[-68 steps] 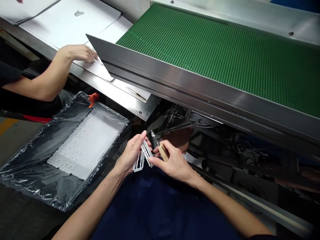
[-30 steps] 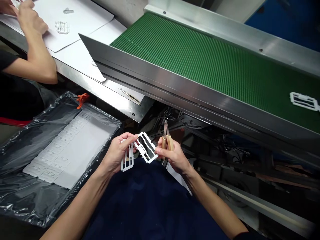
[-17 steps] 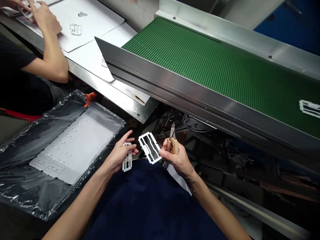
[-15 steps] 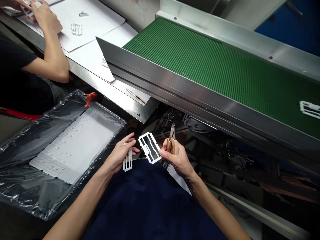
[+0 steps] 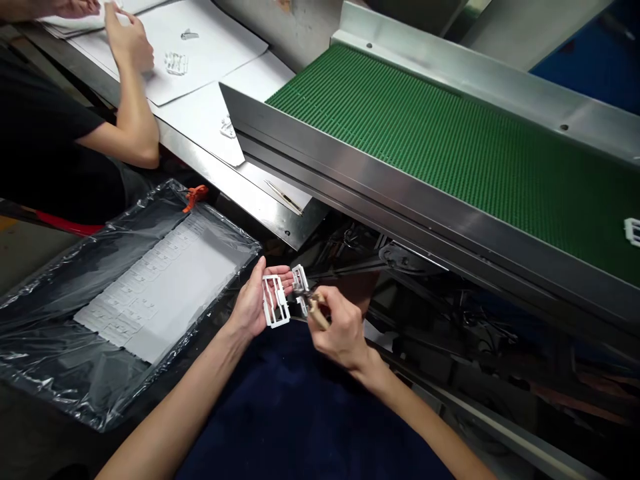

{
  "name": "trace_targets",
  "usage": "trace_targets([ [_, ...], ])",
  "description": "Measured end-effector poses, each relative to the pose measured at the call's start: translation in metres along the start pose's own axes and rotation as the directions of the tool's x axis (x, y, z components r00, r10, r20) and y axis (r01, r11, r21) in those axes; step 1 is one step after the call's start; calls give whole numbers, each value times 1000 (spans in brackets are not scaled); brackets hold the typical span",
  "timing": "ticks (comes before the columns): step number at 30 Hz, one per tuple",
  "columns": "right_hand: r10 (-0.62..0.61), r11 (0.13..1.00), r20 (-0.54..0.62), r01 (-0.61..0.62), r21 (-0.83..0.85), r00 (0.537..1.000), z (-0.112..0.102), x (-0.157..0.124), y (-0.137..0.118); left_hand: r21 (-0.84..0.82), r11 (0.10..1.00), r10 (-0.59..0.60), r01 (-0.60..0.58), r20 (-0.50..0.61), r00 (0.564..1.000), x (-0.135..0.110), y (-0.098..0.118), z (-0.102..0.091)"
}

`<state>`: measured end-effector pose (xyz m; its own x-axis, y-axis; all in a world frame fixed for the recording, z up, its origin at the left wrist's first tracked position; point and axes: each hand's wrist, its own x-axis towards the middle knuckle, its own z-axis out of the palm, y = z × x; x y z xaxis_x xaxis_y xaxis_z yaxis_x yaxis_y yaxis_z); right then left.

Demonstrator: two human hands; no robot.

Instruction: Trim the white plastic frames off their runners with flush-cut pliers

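My left hand (image 5: 253, 303) lies palm up and holds a white plastic frame piece (image 5: 275, 301) across its fingers. A second small white plastic piece (image 5: 300, 287) stands just beyond my fingertips, and I cannot tell whether the two are joined. My right hand (image 5: 343, 327) grips wood-handled side cutters (image 5: 316, 310), with their metal jaws touching or almost touching that second piece. The hands are close together above my dark blue apron (image 5: 300, 413).
To the left lies a tray (image 5: 220, 223) wrapped in transparent film, with rows of white parts on a sheet. Above runs a green conveyor belt (image 5: 450, 160) with a steel side rail (image 5: 350, 180). A co-worker's hand (image 5: 129, 43) rests on paper sheets (image 5: 220, 47) on a steel table.
My hands have moved closer together. The cutters have tilted down from upright to the white pieces, and the larger frame no longer hangs apart between my hands. The white piece on the belt has moved right.
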<state>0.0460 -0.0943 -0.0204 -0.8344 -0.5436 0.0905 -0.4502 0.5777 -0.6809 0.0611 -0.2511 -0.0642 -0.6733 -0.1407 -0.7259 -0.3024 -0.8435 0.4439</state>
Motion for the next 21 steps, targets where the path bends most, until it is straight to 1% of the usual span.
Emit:
trace_targets([
  [2,-99,988,61,105,-115,993,15,4,-2,-36,999,21,-22,-23,1000,5,-6,2],
  [3,-124,981,103,137,-140,987,23,5,-3,-51,998,22,-23,-29,999,7,-9,3],
  [5,-134,979,189,160,-129,973,35,8,-4,-67,998,-3,1,-30,1000,11,-16,3],
  [7,-102,989,298,129,-73,949,42,10,-6,-74,996,-61,59,-24,998,16,-22,-2],
  [10,-18,999,478,-1,39,878,40,20,-6,-91,985,-150,147,-22,988,19,-30,-17],
  [11,12,996,507,-54,69,862,39,26,-5,-103,982,-160,157,-28,987,19,-31,-23],
  [12,48,991,509,-107,87,859,39,35,-2,-114,981,-159,155,-33,987,18,-33,-28],
  [14,128,978,447,-186,90,885,45,60,7,-126,980,-157,153,-22,987,16,-36,-38],
  [15,158,977,388,-201,73,908,51,76,14,-115,979,-171,171,3,985,15,-37,-42],
  [16,167,981,317,-188,37,934,60,95,22,-86,978,-190,192,33,981,15,-40,-46],
  [18,117,992,172,-106,-71,978,84,136,40,19,975,-223,223,72,972,21,-44,-53],
  [19,69,990,113,-55,-129,991,98,157,48,76,971,-230,225,66,971,27,-45,-58],
  [21,-6,978,34,13,-206,999,127,195,63,137,967,-218,216,3,976,43,-38,-67],
])
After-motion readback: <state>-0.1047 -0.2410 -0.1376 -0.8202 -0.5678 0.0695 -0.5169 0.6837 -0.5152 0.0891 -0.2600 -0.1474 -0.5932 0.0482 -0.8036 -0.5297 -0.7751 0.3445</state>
